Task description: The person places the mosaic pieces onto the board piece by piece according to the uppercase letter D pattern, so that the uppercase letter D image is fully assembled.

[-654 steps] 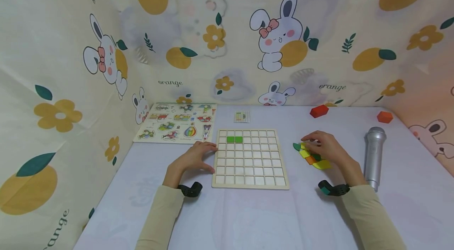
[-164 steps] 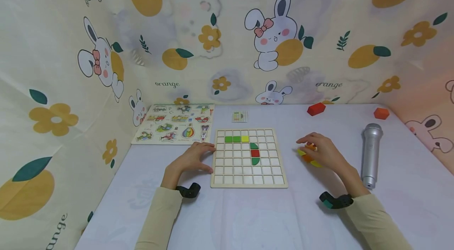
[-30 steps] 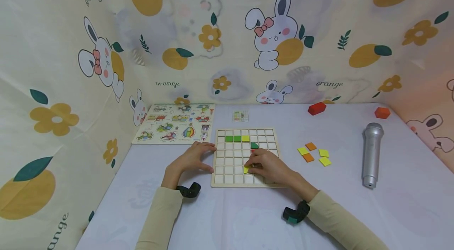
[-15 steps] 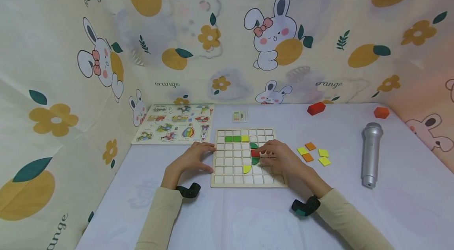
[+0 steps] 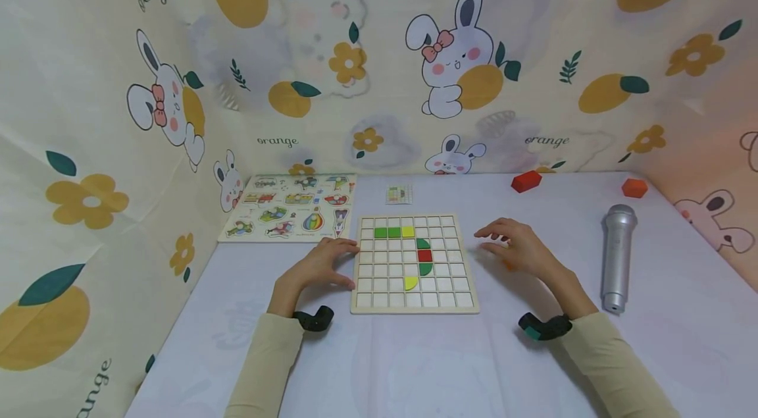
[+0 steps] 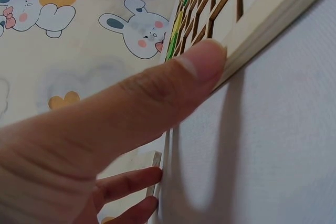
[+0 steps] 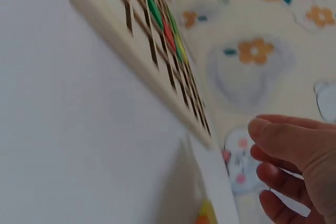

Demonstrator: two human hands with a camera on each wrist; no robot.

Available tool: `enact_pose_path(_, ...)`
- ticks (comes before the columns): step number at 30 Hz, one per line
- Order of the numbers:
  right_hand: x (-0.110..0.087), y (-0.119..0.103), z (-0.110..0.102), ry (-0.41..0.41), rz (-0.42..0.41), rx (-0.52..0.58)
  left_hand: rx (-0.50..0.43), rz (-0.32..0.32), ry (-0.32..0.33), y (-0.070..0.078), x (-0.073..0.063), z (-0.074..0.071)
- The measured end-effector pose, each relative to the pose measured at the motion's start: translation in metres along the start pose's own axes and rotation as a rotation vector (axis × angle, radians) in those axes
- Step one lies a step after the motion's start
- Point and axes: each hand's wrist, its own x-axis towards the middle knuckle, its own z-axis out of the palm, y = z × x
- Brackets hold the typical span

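Observation:
A wooden grid board (image 5: 414,311) lies in front of me. Its cells hold two green squares (image 5: 387,232), a yellow square (image 5: 408,232), a red square (image 5: 424,255) between two green rounded tiles (image 5: 425,269), and a yellow rounded tile (image 5: 411,283). My left hand (image 5: 316,268) rests at the board's left edge; in the left wrist view its thumb (image 6: 205,61) touches the rim. My right hand (image 5: 524,250) hovers right of the board, fingers loosely bent with nothing between them. Below it an orange tile (image 5: 508,265) peeks out; the other loose tiles are hidden.
A small pattern card (image 5: 399,194) lies behind the board. A picture puzzle board (image 5: 290,207) is at the back left. Two red blocks (image 5: 526,182) sit at the back right, and a silver microphone (image 5: 618,260) lies at the right.
My right hand has let go of the yellow rounded tile on the board and moved right, over the loose tiles. Earlier, the board held only two green squares. My left hand stays put.

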Motion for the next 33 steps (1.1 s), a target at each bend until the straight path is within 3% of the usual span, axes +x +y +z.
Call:
enact_pose_path(10,-0.009,0.029,-0.017,-0.082,0.155,0.009,-0.026,0.007,0.0,-0.001,-0.001,0.001)
enact_pose_path(21,-0.017,0.046,-0.024,-0.203,0.237,0.003,-0.004,0.049,-0.001,-0.002,-0.001,-0.001)
enact_pose_path(33,-0.016,0.046,-0.021,-0.152,0.277,-0.074,0.021,0.077,-0.002,-0.004,0.0,-0.001)
